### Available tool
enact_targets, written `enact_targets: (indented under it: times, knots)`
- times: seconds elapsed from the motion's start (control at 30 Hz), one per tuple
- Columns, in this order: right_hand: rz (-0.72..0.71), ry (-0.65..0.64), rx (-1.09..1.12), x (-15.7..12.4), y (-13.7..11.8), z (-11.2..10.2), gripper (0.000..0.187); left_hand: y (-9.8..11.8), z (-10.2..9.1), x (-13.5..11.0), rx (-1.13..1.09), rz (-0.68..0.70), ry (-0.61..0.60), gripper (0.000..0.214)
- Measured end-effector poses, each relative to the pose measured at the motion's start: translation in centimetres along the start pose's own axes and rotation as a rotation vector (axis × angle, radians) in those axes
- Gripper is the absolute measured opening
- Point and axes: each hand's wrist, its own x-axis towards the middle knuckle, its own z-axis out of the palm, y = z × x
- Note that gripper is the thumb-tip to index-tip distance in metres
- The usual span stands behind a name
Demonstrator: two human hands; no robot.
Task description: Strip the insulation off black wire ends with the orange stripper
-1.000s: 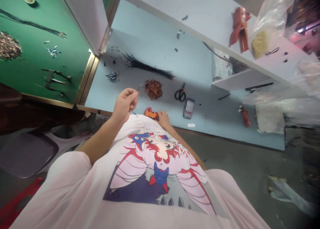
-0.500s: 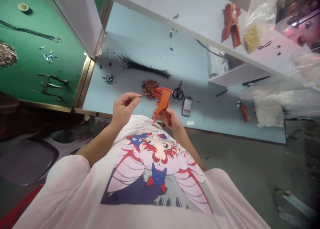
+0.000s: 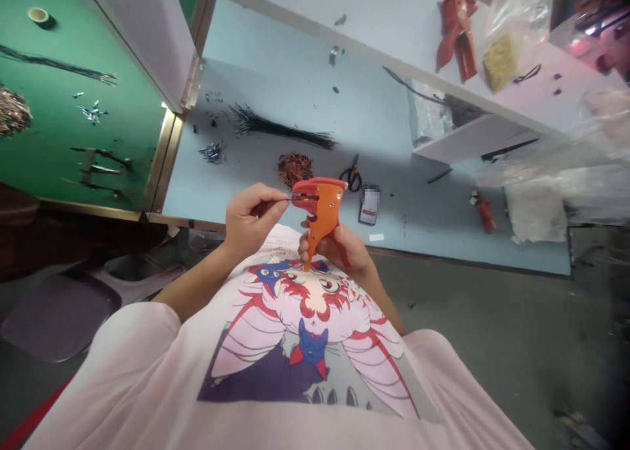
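Right hand (image 3: 339, 248) is clenched around the handles of the orange wire stripper (image 3: 321, 208), head up, just above the near edge of the blue worktop (image 3: 295, 82). Left hand (image 3: 251, 217) pinches a thin wire (image 3: 281, 200), its tip meeting the stripper's jaws. Behind, mid-worktop: a copper scrap pile (image 3: 294, 168), black scissors (image 3: 350, 176) and a bundle of black wires (image 3: 280, 130).

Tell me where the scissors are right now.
The scissors lie on the blue table, between the copper wire pile and the phone, just beyond the orange stripper.
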Motion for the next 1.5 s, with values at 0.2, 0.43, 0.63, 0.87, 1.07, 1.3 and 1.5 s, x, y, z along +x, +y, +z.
enact_targets:
  times: [0.2,0.43,0.63,0.87,1.07,1.3,1.5]
  knots:
    - [0.039,-0.061,0.034,-0.2,0.1,-0.3,0.053,0.6,0.2,0.2,-0.039,-0.103,-0.032,0.006]
    - [-0.004,-0.08,-0.007,-0.4,-0.1,0.0,0.049,0.6,-0.2,0.0,0.119,0.036,-0.013,0.006]
    - [0.032,-0.041,-0.08,-0.5,-0.3,0.1,0.053,1.2,-0.7,0.2,0.239,0.13,-0.024,0.009]
    - [-0.004,-0.032,-0.079,-0.5,-0.2,0.1,0.049,1.8,-1.0,0.2,0.313,0.166,-0.029,0.009]
    - [0.011,-0.026,-0.101,-0.5,-0.2,0.1,0.05,1.9,-1.2,0.3,0.326,0.177,-0.046,0.009]
    - [0.022,-0.048,-0.113,-0.6,-0.6,0.0,0.051,2.0,-1.2,0.5,0.31,0.176,-0.064,0.009]
    - [0.002,-0.046,-0.12,-0.5,-0.3,0.3,0.046,2.1,-1.2,0.4,0.334,0.137,-0.058,0.007]
